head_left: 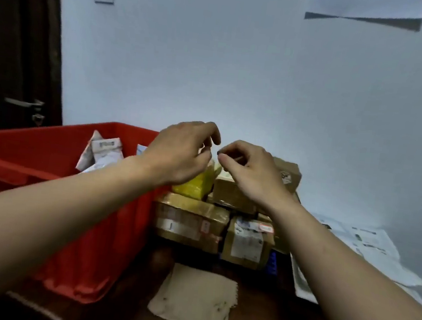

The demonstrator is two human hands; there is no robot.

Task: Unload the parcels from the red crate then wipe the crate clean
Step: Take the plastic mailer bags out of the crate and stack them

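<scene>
The red crate (102, 226) stands at the left, with white bagged parcels (103, 151) leaning inside it at the back. Right of the crate is a stack of brown cardboard parcels (190, 218), and a yellow parcel (197, 186) lies on top of it. My left hand (179, 153) hovers just over the yellow parcel with fingers loosely curled and nothing in it. My right hand (252, 172) hangs beside it above a top box (232, 195), fingers also loosely curled and empty. The fingertips of the two hands nearly meet.
A beige cloth (197, 297) lies on the dark tabletop in front of the stack. Printed papers (363, 243) are spread at the right. A pale wall stands close behind, and a dark door with a handle (24, 103) is at the far left.
</scene>
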